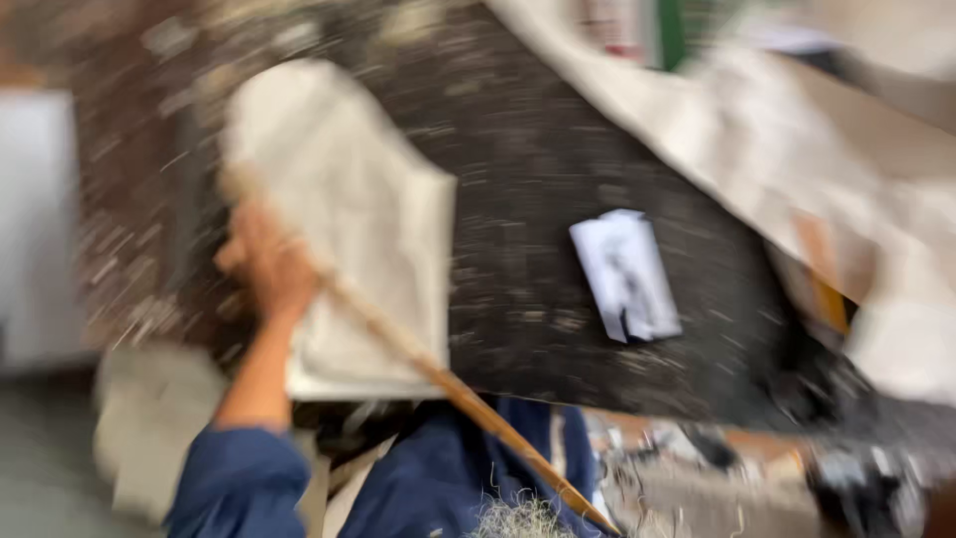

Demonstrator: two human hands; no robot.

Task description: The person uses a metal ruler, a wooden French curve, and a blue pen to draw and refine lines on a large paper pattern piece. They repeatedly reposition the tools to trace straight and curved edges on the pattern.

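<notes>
closed around the upper end of a long wooden stick [438, 374], the left hand [267, 261] rests against a pale folded sheet [368, 219] lying on the dark speckled slab [558, 199], left of a small white card [627, 274] on that slab, while the stick slants down-right off the slab's near edge, all blurred.

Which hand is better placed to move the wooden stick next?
Left, most likely. The left hand is already closed around the wooden stick in front of the dark speckled slab. The right hand is out of view. The picture is heavily blurred.
</notes>
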